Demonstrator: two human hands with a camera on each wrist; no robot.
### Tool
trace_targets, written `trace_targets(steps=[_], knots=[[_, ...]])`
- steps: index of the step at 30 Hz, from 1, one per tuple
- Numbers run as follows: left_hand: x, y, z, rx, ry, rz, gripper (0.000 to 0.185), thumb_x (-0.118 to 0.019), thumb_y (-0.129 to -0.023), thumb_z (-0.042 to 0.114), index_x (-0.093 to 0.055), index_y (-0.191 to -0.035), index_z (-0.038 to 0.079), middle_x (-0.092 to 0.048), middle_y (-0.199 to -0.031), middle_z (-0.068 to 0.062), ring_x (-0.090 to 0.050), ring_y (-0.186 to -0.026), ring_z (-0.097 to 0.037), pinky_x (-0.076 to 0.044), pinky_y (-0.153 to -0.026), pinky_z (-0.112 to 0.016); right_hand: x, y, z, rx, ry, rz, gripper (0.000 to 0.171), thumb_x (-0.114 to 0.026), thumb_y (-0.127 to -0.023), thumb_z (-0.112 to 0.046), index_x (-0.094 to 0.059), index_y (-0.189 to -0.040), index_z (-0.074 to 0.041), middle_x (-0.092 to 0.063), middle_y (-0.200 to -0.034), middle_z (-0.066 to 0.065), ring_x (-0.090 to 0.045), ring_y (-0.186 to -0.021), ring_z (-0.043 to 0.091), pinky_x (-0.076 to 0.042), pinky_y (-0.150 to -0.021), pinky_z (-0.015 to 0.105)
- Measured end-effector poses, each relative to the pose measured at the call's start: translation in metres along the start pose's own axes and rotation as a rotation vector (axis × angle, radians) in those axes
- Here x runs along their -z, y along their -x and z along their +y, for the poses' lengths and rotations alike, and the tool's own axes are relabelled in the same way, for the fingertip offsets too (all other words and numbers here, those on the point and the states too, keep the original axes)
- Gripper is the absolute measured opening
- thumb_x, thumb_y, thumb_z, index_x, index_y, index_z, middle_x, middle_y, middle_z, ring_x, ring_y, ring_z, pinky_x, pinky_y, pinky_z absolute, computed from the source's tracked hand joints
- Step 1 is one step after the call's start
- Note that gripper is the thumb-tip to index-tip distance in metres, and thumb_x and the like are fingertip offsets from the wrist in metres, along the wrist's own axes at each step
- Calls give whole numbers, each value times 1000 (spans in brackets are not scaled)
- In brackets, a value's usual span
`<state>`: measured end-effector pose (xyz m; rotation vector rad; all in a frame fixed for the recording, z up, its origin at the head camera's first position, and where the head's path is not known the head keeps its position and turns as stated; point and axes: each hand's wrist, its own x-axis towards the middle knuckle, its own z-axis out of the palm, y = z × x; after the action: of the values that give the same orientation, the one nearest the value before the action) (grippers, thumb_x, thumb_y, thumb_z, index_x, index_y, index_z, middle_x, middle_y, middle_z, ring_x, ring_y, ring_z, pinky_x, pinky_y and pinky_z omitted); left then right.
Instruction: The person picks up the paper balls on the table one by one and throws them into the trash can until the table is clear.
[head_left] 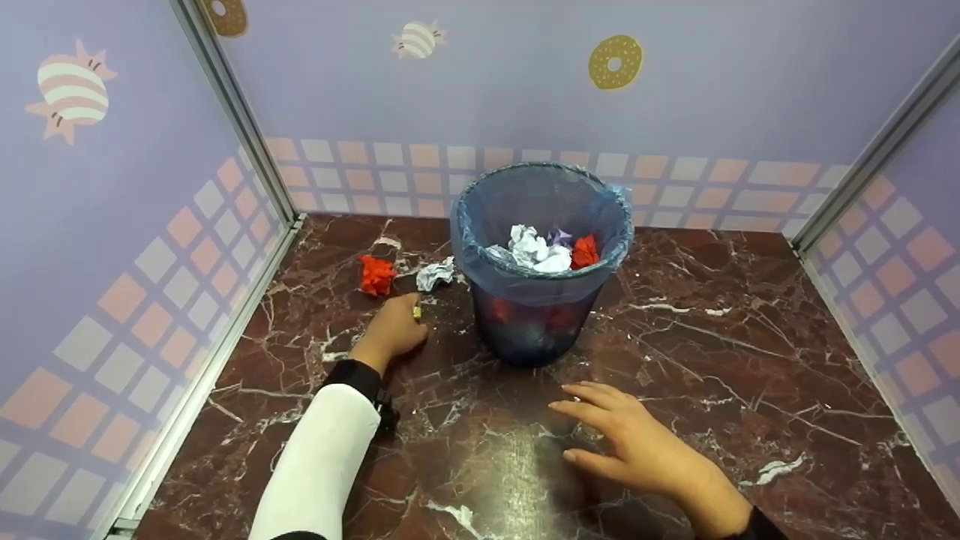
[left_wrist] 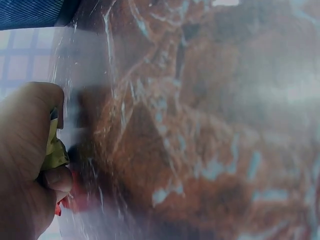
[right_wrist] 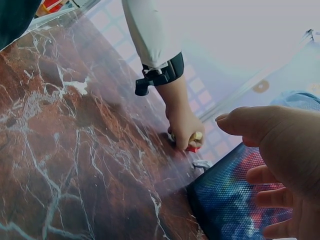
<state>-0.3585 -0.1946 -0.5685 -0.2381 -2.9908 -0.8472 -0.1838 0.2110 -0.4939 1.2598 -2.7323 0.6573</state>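
Note:
In the head view my left hand (head_left: 391,328) is low over the marble-patterned table, left of the mesh bin (head_left: 517,341). Its curled fingers grip a crumpled yellow piece of paper (left_wrist: 56,150), mostly hidden by the hand. Just beyond that hand lie a red crumpled paper ball (head_left: 376,275) and a white crumpled paper ball (head_left: 435,274). My right hand (head_left: 630,439) hovers in front of the bin with its fingers spread and nothing in it. Inside the bin's blue liner (head_left: 517,187) sit white paper balls (head_left: 529,246), a red one (head_left: 585,251) and a purple one (head_left: 559,237).
Patterned wall panels (head_left: 487,90) enclose the table (head_left: 712,337) at the back and both sides. A metal edge strip (head_left: 202,390) runs along the left. The bin stands near the back middle, between the two hands.

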Motion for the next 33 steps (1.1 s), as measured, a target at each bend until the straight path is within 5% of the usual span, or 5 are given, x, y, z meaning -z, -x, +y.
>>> trace_targets(steps=[9,17,26,33], knots=[[26,9,4,15,-50,-19,25,-65,-75,11,-59,-99,6,-60,-81,-8,-58,-77,-26,-49,-70,-42,12,8,11,13,24,16,57,-64,-89,-51,-49,-141,-35,-45,-148,0,-42,-134,31,-35,-103,62],[102,-1,32,26,-6,16,14,-61,-79,6,-50,-87,11,-52,-79,-6,-54,-69,-24,-48,-57,-34,31,26,25,-37,17,70,57,-70,-86,-46,-52,-139,-36,-44,-149,-3,-42,-135,29,-35,-104,62],[199,-19,95,42,38,-12,9,-50,-89,8,-47,-97,9,-51,-91,-10,-56,-74,-25,-53,-63,-36,61,54,43,-170,54,130,60,-74,-83,-40,-53,-139,-34,-46,-147,1,-42,-134,32,-32,-103,66],[224,-47,163,-76,-107,-21,16,-54,-84,13,-46,-99,12,-48,-91,-6,-51,-77,-23,-50,-64,-35,80,71,51,-217,32,211,61,-78,-81,-33,-55,-137,-31,-48,-145,4,-41,-132,35,-34,-100,65]])
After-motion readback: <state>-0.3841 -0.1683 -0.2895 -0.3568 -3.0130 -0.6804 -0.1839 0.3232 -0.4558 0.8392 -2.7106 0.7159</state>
